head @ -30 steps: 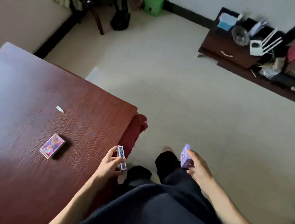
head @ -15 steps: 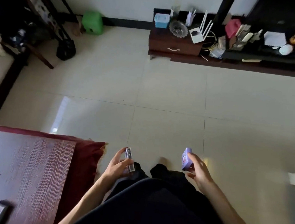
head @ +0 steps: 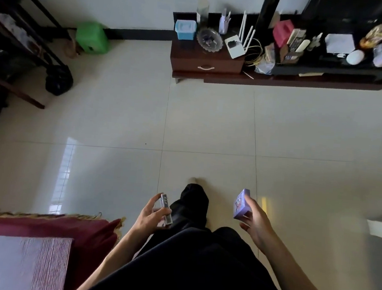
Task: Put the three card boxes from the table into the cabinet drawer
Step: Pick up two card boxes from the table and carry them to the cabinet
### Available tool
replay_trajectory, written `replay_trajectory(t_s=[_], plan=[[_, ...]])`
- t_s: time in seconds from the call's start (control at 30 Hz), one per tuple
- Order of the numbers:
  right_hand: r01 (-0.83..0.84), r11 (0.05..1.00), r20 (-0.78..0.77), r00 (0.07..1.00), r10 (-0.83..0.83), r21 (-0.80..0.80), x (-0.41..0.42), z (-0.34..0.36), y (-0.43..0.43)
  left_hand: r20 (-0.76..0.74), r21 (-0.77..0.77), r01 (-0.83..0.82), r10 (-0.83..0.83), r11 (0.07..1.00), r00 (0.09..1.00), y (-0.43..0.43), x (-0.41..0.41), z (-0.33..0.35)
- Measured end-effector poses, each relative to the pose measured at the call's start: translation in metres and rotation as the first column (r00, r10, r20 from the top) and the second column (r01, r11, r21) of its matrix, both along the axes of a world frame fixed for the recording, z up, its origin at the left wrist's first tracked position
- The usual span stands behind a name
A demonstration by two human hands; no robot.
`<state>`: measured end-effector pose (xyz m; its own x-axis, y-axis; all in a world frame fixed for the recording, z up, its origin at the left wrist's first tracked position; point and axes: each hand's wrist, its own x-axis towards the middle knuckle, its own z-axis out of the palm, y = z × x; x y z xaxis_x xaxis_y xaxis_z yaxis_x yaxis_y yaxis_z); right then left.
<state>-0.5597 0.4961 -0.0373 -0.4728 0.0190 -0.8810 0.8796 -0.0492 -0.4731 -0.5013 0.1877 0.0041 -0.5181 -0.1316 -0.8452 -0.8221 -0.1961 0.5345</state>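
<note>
My left hand (head: 150,217) grips a slim blue-and-white card box (head: 166,208) edge-on. A purple card box (head: 241,204) sits upright in my right hand (head: 256,222). Both hands hang in front of my dark-trousered legs above the tiled floor. Far ahead stands the low brown cabinet (head: 229,61), its drawer (head: 206,65) closed, with a pale handle (head: 206,67). The table (head: 18,264) shows at the lower left corner; the third card box is out of view.
A red cloth (head: 85,230) hangs off the table's edge. On the cabinet top sit a blue tub (head: 185,30), a glass dish (head: 209,40) and a white router (head: 235,45). A green stool (head: 92,37) and dark furniture (head: 21,37) stand at the left. Open tiled floor lies ahead.
The view has swung away from the table toward the cabinet, which looks closer. The pink card box on the table has left the frame. Both hands keep their boxes.
</note>
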Motion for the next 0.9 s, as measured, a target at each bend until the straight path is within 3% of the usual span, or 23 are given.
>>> replay_trajectory(t_s=[0.17,0.73,0.9], plan=[[0.000,1.000,0.011,1.000,0.000,0.021,-0.065,0.001,-0.015,0.030,-0.008,0.012,-0.012,1.000,0.999,-0.030,-0.061,-0.008],[0.022,1.000,-0.038,0.999,-0.022,-0.007,-0.308,-0.001,-0.052,-0.073,0.004,0.054,-0.054,0.999,0.996,-0.055,-0.336,0.012],[0.012,0.999,0.006,1.000,-0.012,-0.031,-0.388,-0.006,-0.051,0.003,-0.023,0.014,-0.014,1.000,1.000,-0.047,-0.407,0.015]])
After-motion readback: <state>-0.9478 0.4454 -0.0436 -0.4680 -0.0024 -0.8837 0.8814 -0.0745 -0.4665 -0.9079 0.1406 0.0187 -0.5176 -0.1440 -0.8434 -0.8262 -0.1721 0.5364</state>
